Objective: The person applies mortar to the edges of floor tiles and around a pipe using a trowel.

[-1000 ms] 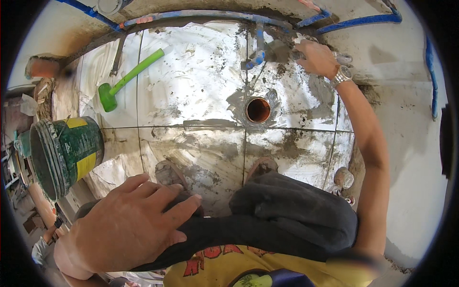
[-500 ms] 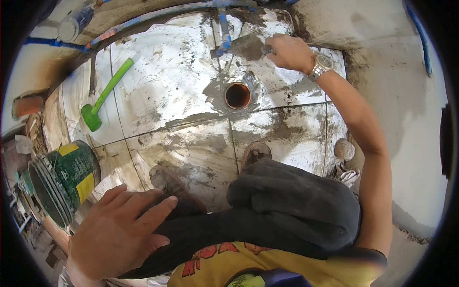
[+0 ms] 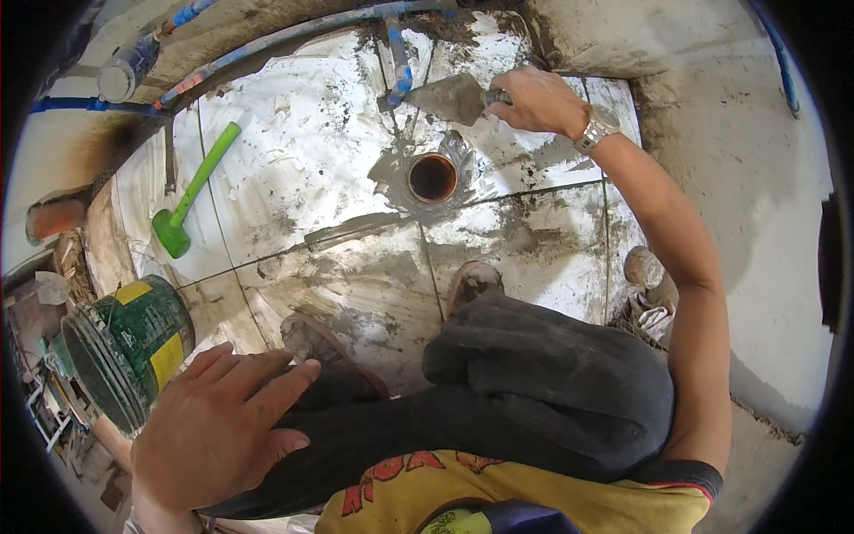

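Note:
My right hand (image 3: 540, 101) is closed round the handle of a trowel (image 3: 452, 99), whose grey blade points left over the smeared white floor tiles (image 3: 294, 160). The blade's tip comes close to the lower end of a short blue pipe (image 3: 398, 67). Whether the blade touches the tiles, I cannot tell. Just nearer to me than the trowel is a round drain opening (image 3: 432, 178) with an orange-brown rim and grey mortar around it. My left hand (image 3: 222, 427) hovers over my left leg, fingers spread, holding nothing.
On the left a green mallet (image 3: 191, 191) lies on the tiles. Nearer, a green bucket (image 3: 133, 343) with yellow patches is tipped on its side. A blue pipe (image 3: 294, 36) runs along the back wall. A short cylindrical lump (image 3: 643, 267) sits by the right wall.
The trowel blade now reaches further left and shows more of its face, toward the short blue pipe. My right hand has shifted only slightly; my left hand stays nearly in place. The view has tilted a little.

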